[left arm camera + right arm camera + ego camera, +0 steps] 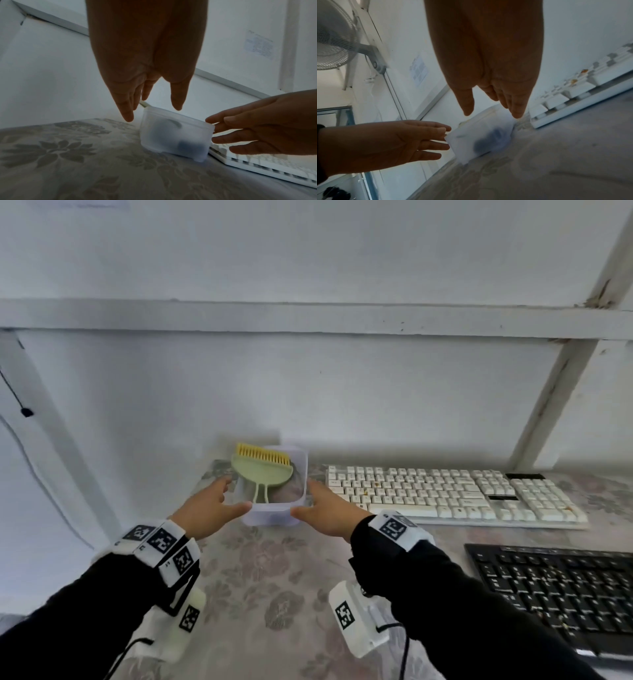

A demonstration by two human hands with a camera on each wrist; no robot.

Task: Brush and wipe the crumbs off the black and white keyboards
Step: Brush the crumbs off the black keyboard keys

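Head view: both hands reach for the translucent plastic tub (274,511) sitting on the floral tabletop (274,577), left hand (209,508) and right hand (329,510) either side, fingers straight and holding nothing yet. The green brush (262,472) lies loose across the tub's rim — grab it carelessly and it tips out. The white keyboard (445,494) with orange crumbs sits just right, the black keyboard (561,587) nearer. Left wrist view: a dark lump shows inside the tub (175,135), too murky to name. Right wrist view: the tub (481,140) sits very close to the keyboard (573,100) — a nudge could knock it and scatter crumbs.
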